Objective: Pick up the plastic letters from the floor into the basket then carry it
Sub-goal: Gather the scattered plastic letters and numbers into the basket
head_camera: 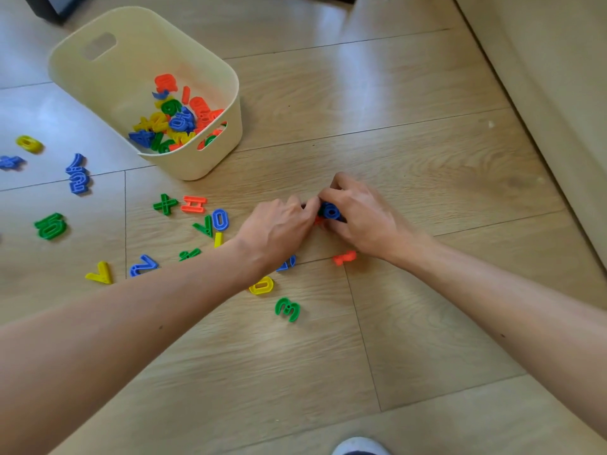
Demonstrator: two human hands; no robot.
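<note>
A cream plastic basket (193,165) stands on the wood floor at the upper left, with several coloured plastic letters (177,116) inside. More pieces lie scattered on the floor: a green plus (165,203), an orange H (193,204), a blue 0 (220,219), a yellow 0 (261,285), a green 3 (288,309) and an orange piece (344,257). My right hand (364,215) is closed around a bunch of pieces, a blue one (331,211) showing on top. My left hand (279,229) meets it, fingertips curled against the same bunch.
A beige sofa side (558,93) runs down the right edge. A dark object (52,4) sits at the top left behind the basket. A shoe tip (359,447) shows at the bottom. More letters (78,175) lie left of the basket.
</note>
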